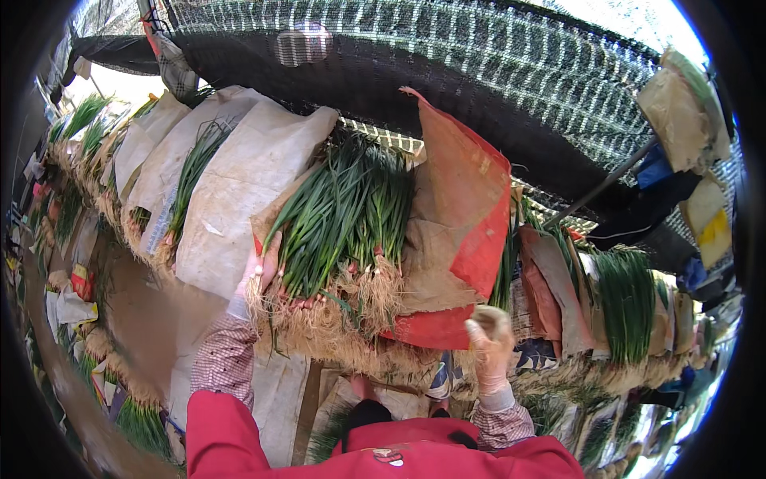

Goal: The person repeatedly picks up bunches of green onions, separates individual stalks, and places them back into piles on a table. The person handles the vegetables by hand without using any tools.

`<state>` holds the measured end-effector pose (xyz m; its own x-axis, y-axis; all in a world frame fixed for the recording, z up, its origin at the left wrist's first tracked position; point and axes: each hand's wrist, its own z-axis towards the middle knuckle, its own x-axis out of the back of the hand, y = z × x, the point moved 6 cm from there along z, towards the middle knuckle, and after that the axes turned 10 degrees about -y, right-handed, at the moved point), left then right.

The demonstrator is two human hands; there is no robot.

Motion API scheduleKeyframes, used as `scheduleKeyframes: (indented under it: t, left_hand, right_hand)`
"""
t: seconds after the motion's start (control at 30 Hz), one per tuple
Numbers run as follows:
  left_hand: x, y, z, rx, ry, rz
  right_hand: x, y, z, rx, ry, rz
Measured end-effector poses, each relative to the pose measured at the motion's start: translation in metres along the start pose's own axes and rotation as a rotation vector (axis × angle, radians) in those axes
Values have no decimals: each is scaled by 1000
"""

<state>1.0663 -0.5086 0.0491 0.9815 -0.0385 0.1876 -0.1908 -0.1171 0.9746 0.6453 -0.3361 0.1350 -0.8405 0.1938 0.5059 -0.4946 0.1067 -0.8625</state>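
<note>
Before me lies a large heap of green onions (335, 209), with dark green leaves pointing away from me and pale, stringy roots (335, 323) towards me. My left hand (266, 263) is at the heap's left edge, behind a few stalks with white bulbs; its fingers are mostly hidden by the leaves, so its grip is unclear. My right hand (492, 338) is raised near the lower right corner of a red and brown woven plastic sheet (473, 209). It is gloved or pale-coated and blurred, with its fingers curled; whether it holds anything cannot be told.
Pale woven sheets (239, 185) cover the row to the left. More onion bundles (625, 299) stand among cloths at the right. Black shade netting (479, 60) hangs beyond, with a metal pole (601, 182) slanting at the right. Lower left, further bundles (140, 422) lie beside brown ground.
</note>
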Motion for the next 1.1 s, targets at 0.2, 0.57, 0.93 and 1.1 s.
scheduleKeyframes:
  t: [0.2, 0.57, 0.93, 1.1]
  left_hand:
    - [-6, 5, 1, -82, 57, -9]
    - [-70, 57, -64, -377, 491, 1159]
    - [-259, 164, -235, -456, 394, 52]
    - [-429, 189, -288, -391, 277, -213]
  right_hand:
    - [-84, 55, 32, -574, -547, 245]
    - [-77, 24, 64, 149, -269, -466]
    - [232, 10, -69, 665, -28, 258]
    - [366, 60, -102, 506, 63, 355]
